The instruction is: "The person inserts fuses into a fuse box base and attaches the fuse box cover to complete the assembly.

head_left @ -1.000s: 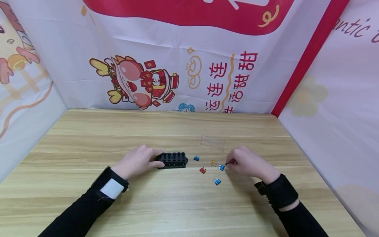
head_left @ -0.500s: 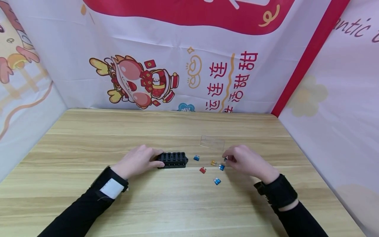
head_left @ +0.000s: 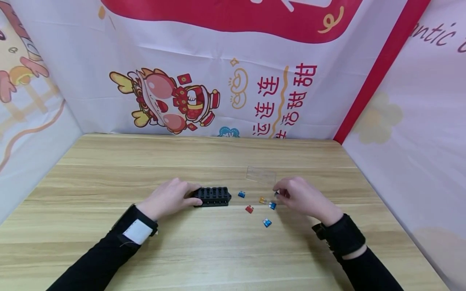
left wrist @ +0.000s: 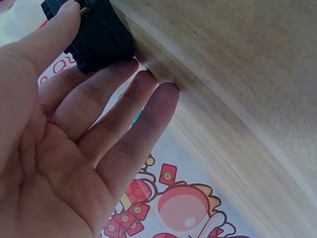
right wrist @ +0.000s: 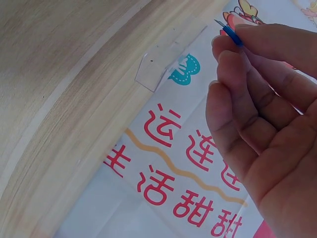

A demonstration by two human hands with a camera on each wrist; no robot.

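Note:
My left hand [head_left: 170, 198] grips the left end of a black fuse box [head_left: 214, 196] between thumb and fingers, on the table; the left wrist view shows the thumb on the fuse box [left wrist: 101, 37]. Between thumb and forefinger, my right hand [head_left: 303, 199] pinches a small blue blade fuse [right wrist: 232, 35], its metal prong pointing out. Left of that hand lie an amber fuse [head_left: 262, 200], a blue fuse [head_left: 272, 205], a red fuse [head_left: 249, 209], another blue fuse [head_left: 267, 222] and a further blue fuse [head_left: 242, 194] close to the fuse box.
A clear plastic cover [head_left: 261, 175] lies behind the fuses, also visible in the right wrist view. The wooden table [head_left: 204, 250] ends at a printed cloth backdrop [head_left: 164, 52], with more cloth at both sides.
My right hand has lifted slightly and shifted a little left, bringing the pinched blue fuse up off the table. My left hand and the fuse box stay in place.

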